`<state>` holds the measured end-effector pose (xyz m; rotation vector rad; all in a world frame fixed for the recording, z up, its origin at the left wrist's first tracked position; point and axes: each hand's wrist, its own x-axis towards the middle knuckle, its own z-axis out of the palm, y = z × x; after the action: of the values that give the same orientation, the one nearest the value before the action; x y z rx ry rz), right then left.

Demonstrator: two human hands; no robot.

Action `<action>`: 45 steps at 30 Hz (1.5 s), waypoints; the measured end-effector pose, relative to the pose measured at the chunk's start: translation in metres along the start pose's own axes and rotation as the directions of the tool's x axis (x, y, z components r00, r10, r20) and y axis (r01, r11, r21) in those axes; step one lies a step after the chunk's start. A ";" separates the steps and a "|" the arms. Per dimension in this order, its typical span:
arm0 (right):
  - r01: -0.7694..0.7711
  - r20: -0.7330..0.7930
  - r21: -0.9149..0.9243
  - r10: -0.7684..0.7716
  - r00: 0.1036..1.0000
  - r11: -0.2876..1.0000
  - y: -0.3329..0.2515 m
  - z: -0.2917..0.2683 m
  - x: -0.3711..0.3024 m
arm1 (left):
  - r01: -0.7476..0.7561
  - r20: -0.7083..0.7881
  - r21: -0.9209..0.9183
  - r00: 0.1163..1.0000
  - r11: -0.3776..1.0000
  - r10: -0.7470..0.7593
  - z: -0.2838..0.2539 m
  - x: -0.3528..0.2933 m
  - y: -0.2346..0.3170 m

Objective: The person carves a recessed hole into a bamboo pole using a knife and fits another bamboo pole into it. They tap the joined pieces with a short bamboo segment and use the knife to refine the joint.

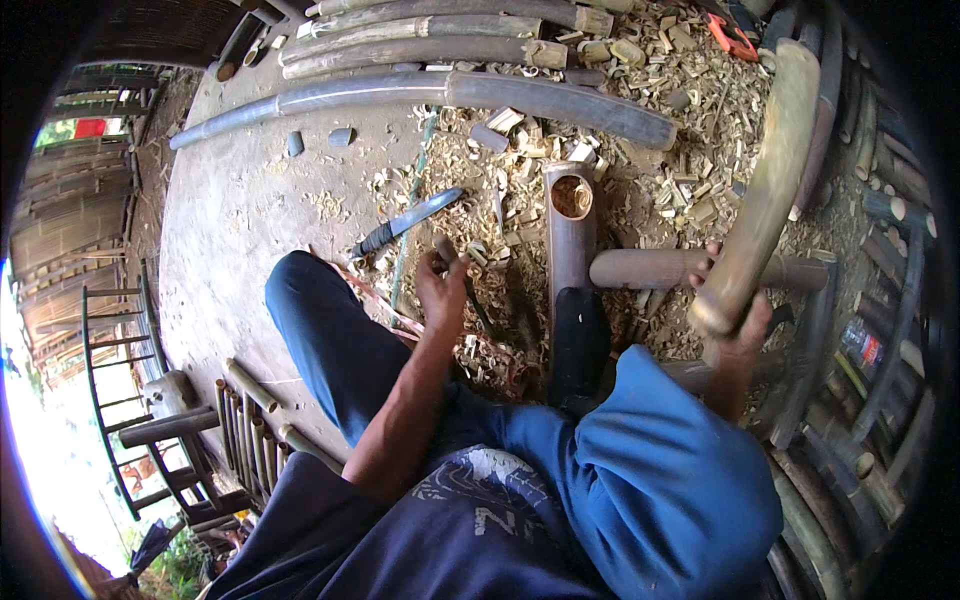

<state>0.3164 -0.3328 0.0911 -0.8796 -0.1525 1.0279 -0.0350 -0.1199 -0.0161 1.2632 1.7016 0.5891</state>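
Observation:
My left hand [442, 292] is closed around a slim chisel-like tool [478, 304], its dark shaft slanting down over the shavings. My right hand [738, 325] grips the lower end of a thick, pale wooden club [768, 165], which is raised and slightly blurred. Between my knees runs a brown bamboo piece [573, 240] with a round opening cut near its far end. A second bamboo length [650, 268] lies crosswise to its right, partly behind the club. Beyond my left hand, a knife [412, 220] with a dark wrapped handle rests on the floor.
Wood shavings [500, 150] and chips cover the floor ahead. A long bamboo pole [380, 92] lies across the far side, with more poles behind it. An orange tool [732, 38] is at the far right. Bamboo pieces [880, 300] are piled on the right; a ladder-like frame [115, 370] stands left.

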 end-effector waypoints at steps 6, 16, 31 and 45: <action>-0.149 -0.160 -0.334 0.100 0.982 0.931 -0.007 0.005 -0.029 | 0.257 0.455 -0.714 0.878 0.652 0.152 0.001 0.064 0.119; -0.219 -0.341 -0.350 0.093 0.935 0.911 0.030 -0.027 -0.090 | 0.516 0.618 -0.781 0.720 0.353 0.315 0.060 0.065 0.178; -0.040 -0.312 -0.391 -0.091 0.946 0.920 0.042 -0.067 -0.097 | -0.937 0.818 -0.082 0.131 0.339 0.560 0.191 -0.102 0.165; -0.072 -0.463 -0.379 -0.121 0.878 0.923 0.017 -0.034 -0.105 | -0.899 0.823 0.150 0.344 0.411 0.453 0.199 -0.062 0.173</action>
<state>0.2654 -0.4317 0.0858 -1.4687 0.0587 0.7335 0.2265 -0.1410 0.0502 2.4146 0.5393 -0.0389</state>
